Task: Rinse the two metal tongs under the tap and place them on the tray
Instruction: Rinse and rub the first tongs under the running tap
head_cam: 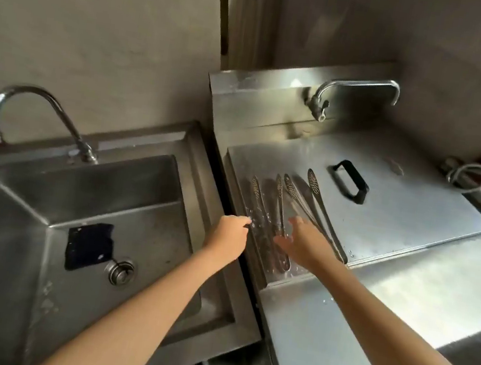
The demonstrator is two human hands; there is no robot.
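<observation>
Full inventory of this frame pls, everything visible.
left tongs: 1, silver, on tray
right tongs: 1, silver, on tray
tray: 1, steel, right of sink
handle: 1, black, on tray
sink: 1, steel, left
sink tap: 1, chrome, behind sink
wall tap: 1, chrome, behind tray
patch: 1, black, sink bottom by drain
drain: 1, metal, sink bottom
hose: 1, grey, coiled far right
left hand: 1, curled, at left tongs, grip unclear
right hand: 1, open, over tongs

sink (93,189) left with its tap (65,123) behind; tray (414,213) right of sink, second tap (361,83) behind it; left tongs (257,195) and right tongs (321,204) side by side on tray's left part, handle (357,176) right of them
</observation>
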